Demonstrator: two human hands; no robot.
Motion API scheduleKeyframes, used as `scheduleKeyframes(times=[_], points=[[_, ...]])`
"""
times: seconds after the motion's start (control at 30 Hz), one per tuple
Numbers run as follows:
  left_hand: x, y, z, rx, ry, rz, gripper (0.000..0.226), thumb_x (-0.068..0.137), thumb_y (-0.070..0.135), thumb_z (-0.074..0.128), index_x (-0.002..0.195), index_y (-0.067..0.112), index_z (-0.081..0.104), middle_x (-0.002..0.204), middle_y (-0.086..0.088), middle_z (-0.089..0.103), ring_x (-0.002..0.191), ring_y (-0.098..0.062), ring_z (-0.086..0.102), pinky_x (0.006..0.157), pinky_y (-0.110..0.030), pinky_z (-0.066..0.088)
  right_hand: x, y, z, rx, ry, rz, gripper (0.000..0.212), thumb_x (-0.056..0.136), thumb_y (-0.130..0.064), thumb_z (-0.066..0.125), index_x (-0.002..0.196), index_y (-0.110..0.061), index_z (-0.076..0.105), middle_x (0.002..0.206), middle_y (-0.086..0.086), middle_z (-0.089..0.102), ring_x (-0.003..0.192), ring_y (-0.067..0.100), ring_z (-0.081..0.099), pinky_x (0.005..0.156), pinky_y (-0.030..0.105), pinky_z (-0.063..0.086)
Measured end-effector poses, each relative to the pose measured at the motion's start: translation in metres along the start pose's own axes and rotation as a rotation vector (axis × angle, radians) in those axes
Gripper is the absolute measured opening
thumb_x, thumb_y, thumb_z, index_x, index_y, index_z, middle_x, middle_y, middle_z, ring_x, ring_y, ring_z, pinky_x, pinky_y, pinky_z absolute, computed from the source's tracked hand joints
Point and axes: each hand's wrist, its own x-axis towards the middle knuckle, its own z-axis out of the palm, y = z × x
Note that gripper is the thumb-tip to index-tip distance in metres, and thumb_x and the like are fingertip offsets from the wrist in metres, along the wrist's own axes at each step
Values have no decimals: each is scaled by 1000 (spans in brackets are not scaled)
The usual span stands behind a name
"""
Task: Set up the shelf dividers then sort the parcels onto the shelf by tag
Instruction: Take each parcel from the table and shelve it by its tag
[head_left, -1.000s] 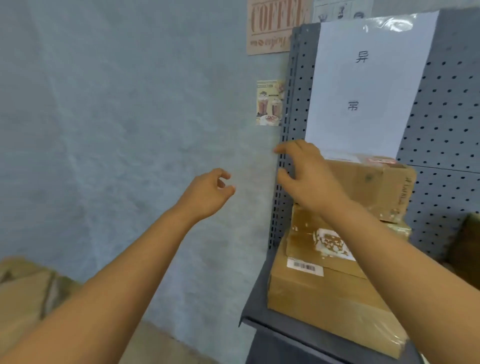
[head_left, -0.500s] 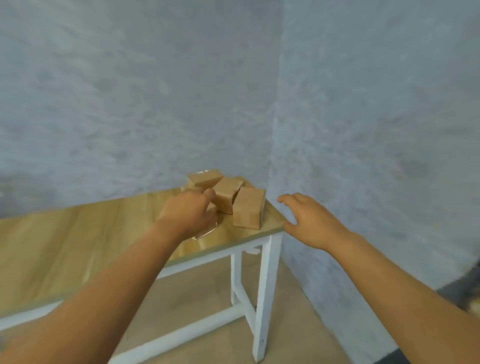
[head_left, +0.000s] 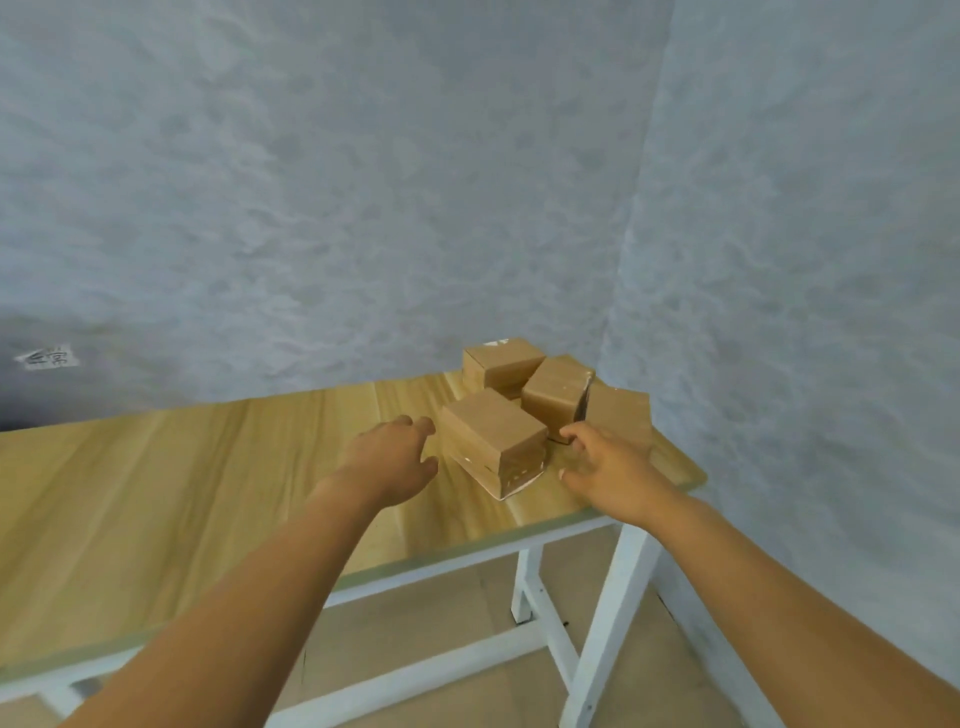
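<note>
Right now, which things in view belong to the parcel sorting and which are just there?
Job:
nearest parcel, between left hand and right hand
three parcels behind it

Just there:
wooden table
paper label on wall

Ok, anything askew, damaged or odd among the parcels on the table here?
Nothing looks damaged or spilled. Four brown parcels sit huddled at mixed angles in the table's far right corner; the nearest parcel lies skewed between the open left hand and right hand.
</note>
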Motion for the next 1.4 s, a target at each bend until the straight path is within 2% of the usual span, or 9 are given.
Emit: scheduleKeyframes(times=[0.23,0.4,0.53,0.7,0.83,0.97,1.1,1.2,1.4], points=[[51,-20,34,-114,-115,-36,61,95,36,55,150,20,32,139,-7,49,122,-28,55,95,-40,49,42,7,31,15,-1,66,63,91,-35,66,146,-26,37,145,2,37,123,20,48,104,35,44],[92,-18,52,-554,-233,-119,88,89,31,70,156,17,15,150,-10,41,133,-30,47,99,-33,40,78,4,50,73,-99,23,90,81,-58,69,153,-32,21,149,-8,22,134,21,36,110,45,40],[117,-13,58,-770,-310,-163,78,91,28,69,152,14,24,126,1,53,110,-19,57,90,-29,44,102,5,68,96,-148,39,100,78,-61,71,154,-37,10,148,-8,16,132,23,36,109,45,42],[133,-29,31,-882,-175,-208,59,93,32,66,145,27,39,121,0,60,107,-17,60,87,-28,44,146,2,58,370,-121,92,82,79,-61,68,149,-42,30,143,-8,30,127,19,42,97,35,46],[133,-47,9,-1147,-72,-236,36,91,37,68,126,34,58,116,1,68,107,-12,65,90,-35,51,172,-15,44,587,-108,151,67,75,-73,51,133,-40,49,126,-4,55,107,17,59,76,32,53],[135,-59,-3,-1338,-114,-231,41,80,59,72,115,37,68,122,7,68,118,-22,62,97,-40,52,190,-31,32,926,-156,330,56,90,-64,47,126,-24,60,118,13,68,106,34,67,95,52,55],[141,-61,-10,-1363,-181,-169,56,65,76,72,112,45,68,122,7,69,118,-21,62,99,-42,51,185,-38,20,1038,-189,327,58,93,-62,44,118,-14,63,90,11,74,89,31,71,87,45,55],[140,-65,-12,-1312,-203,-163,64,63,81,69,117,46,64,126,7,65,119,-19,61,102,-45,50,183,-44,16,1000,-198,306,55,96,-61,40,117,-15,64,99,14,74,92,32,71,88,44,55],[132,-80,-20,-1062,-225,-166,72,71,73,63,132,39,48,128,10,62,116,-13,60,102,-43,50,181,-51,16,1063,-187,389,64,95,-65,39,121,-12,62,95,15,71,100,36,69,90,47,53]])
